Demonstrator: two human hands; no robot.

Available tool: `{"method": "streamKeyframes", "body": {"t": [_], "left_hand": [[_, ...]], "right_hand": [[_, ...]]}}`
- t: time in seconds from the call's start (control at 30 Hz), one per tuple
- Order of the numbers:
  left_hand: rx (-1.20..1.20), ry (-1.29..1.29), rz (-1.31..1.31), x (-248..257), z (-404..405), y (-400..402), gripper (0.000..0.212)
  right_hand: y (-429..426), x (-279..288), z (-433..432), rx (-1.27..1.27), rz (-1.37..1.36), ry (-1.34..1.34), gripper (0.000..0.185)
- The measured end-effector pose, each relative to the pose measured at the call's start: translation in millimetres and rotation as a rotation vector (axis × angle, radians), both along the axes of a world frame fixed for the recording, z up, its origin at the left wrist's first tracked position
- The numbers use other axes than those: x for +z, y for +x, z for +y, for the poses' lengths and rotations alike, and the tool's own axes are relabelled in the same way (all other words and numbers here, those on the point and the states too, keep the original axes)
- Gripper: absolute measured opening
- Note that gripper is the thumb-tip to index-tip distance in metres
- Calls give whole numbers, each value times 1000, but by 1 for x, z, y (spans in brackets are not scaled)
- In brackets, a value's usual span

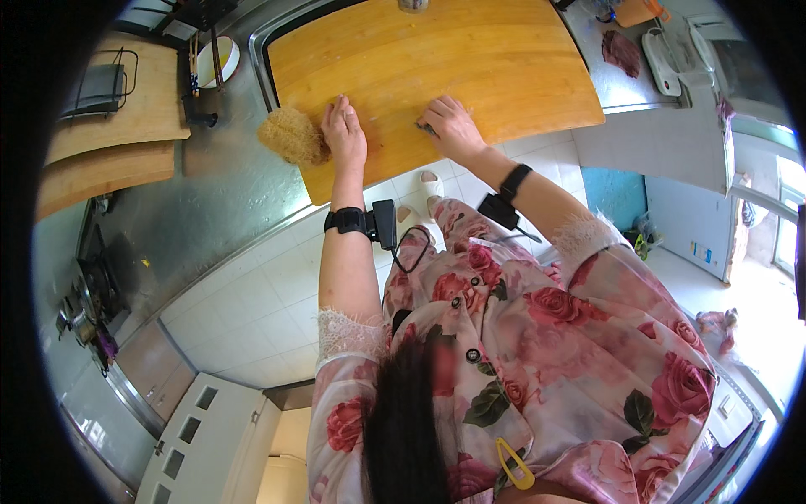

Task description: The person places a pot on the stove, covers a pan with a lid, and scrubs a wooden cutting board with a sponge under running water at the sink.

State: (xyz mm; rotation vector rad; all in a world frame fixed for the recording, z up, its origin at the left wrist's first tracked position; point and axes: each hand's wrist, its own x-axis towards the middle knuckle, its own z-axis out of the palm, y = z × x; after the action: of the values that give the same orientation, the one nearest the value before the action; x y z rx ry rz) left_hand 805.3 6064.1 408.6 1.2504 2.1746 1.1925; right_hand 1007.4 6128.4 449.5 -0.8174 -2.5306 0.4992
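A large wooden board [415, 57] lies on the metal counter before me. At its left edge my left hand [345, 135] rests with fingers extended and close together, its side against a tan fibrous scrubber, perhaps a loofah [291, 136]. Whether it grips the scrubber, I cannot tell. On the right, over the near part of the board, my right hand [450, 129] is curled around a small dark object [427, 128], whose kind is mostly hidden by the fingers. Both wrists wear black straps with small devices.
Left of the board, a white bowl [228, 62] stands near chopsticks. Farther left is a wooden surface [151, 94] with a black wire rack. At the back right, a dark red piece, perhaps meat [621, 53], lies beside a white kitchen scale [661, 66]. A jar [413, 5] stands at the board's far edge.
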Motion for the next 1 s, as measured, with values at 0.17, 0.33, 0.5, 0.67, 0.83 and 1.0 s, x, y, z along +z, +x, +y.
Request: {"method": "streamKeyframes", "body": {"t": [0.17, 0.33, 0.5, 0.67, 0.83, 1.0], "left_hand": [[3, -4, 7, 0, -2, 1, 49], [4, 16, -5, 1, 0, 1, 48], [10, 11, 3, 0, -4, -3, 47], [-10, 17, -10, 1, 0, -2, 47], [-2, 0, 9, 0, -1, 2, 46], [-14, -8, 5, 5, 8, 7, 46]], "right_hand": [[0, -2, 6, 55, 38, 41, 16], [-9, -1, 9, 39, -45, -2, 15], [0, 4, -2, 80, -27, -10, 18], [-18, 3, 10, 31, -103, -12, 22], [2, 5, -4, 42, 1, -62, 17], [-38, 0, -4, 29, -26, -2, 16]]}}
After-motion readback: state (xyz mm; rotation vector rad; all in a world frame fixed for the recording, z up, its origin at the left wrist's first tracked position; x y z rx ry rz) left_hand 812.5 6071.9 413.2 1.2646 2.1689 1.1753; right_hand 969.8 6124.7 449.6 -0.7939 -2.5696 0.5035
